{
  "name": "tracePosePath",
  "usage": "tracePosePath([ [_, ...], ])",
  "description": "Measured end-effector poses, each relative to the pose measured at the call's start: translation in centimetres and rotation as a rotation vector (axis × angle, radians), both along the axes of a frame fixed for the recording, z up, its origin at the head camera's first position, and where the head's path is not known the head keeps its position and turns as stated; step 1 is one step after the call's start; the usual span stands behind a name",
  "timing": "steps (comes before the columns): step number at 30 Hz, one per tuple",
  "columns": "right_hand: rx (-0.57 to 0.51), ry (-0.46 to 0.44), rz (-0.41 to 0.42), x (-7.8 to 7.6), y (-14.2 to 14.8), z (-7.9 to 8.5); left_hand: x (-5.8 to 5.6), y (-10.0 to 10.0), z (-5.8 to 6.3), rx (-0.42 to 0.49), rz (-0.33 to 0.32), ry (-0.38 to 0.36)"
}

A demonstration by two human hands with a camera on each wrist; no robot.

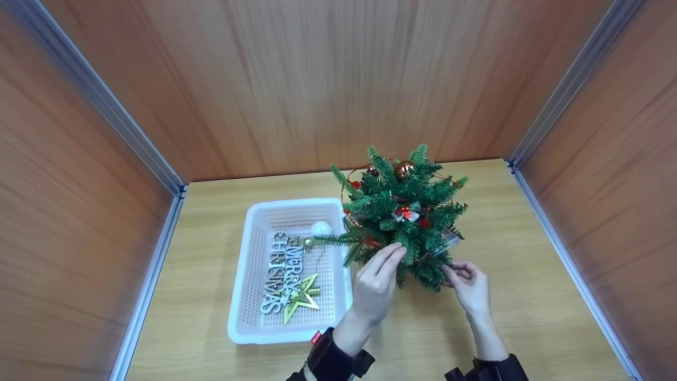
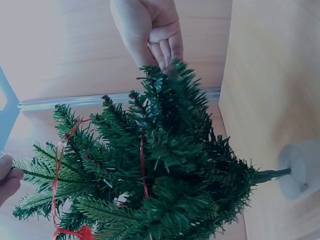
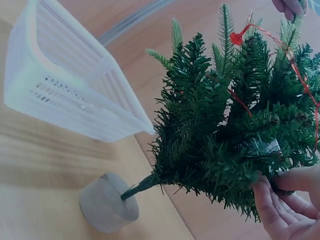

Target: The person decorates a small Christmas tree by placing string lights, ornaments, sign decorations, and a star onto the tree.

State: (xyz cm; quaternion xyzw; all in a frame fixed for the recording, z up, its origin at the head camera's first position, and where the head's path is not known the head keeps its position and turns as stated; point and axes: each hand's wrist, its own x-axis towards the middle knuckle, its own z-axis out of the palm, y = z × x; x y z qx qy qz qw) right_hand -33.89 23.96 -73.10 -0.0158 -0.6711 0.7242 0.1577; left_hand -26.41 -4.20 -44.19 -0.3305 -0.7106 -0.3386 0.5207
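Observation:
A small artificial Christmas tree (image 1: 389,211) stands on the table, its grey round base (image 3: 107,202) showing in the wrist views. Red string garland (image 2: 56,185), a shiny copper bauble (image 1: 404,169) and a red-berry ornament (image 1: 405,212) hang among its branches. My left hand (image 1: 374,283) pinches a branch tip on the near side, also visible at the left edge of the left wrist view. Low on the right side, my right hand (image 1: 469,288) pinches another branch between thumb and fingers (image 3: 272,210). The foliage partly hides a silvery tag (image 1: 449,241).
Left of the tree sits a white perforated basket (image 1: 238,296). It holds "MERRY CHRISTMAS" lettering (image 1: 275,275), a gold-green star (image 1: 300,299) and a pale ball (image 1: 320,228). One branch overhangs the basket. Wooden panels (image 1: 317,79) with metal-edged corners enclose the table (image 1: 201,222).

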Motion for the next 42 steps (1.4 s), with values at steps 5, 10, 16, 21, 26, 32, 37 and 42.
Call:
tracePosePath([
  [5, -0.106, 0.035, 0.113, 4.3, -3.8, 9.1, 0.2, -0.1, 0.4, 0.015, -0.004, 0.009],
  [10, -0.056, -0.015, 0.046, 6.4, -5.8, 13.3, 0.5, -0.2, 0.7, 0.041, -0.025, 0.008],
  [16, -0.118, 0.015, 0.105, 6.0, -4.7, 10.3, 0.7, -0.4, 0.3, 0.074, -0.083, -0.05],
  [21, -0.037, -0.042, 0.037, 3.8, -2.6, 3.3, 1.2, -1.1, -0.9, 0.085, -0.108, -0.096],
  [26, -0.012, -0.052, -0.015, 3.2, -2.1, -0.1, 1.8, -1.8, -2.1, 0.075, -0.107, -0.12],
  [32, -0.034, -0.084, -0.044, 3.8, -2.5, -0.2, 2.2, -2.7, -3.0, 0.016, -0.105, -0.119],
  [37, -0.032, -0.058, -0.058, 3.8, -2.5, 0.1, 1.8, -4.0, -3.5, -0.013, -0.153, -0.079],
  [42, -0.038, -0.061, -0.071, 3.6, -2.5, -0.1, 0.2, -6.5, -4.3, 0.107, -0.081, 0.039],
])
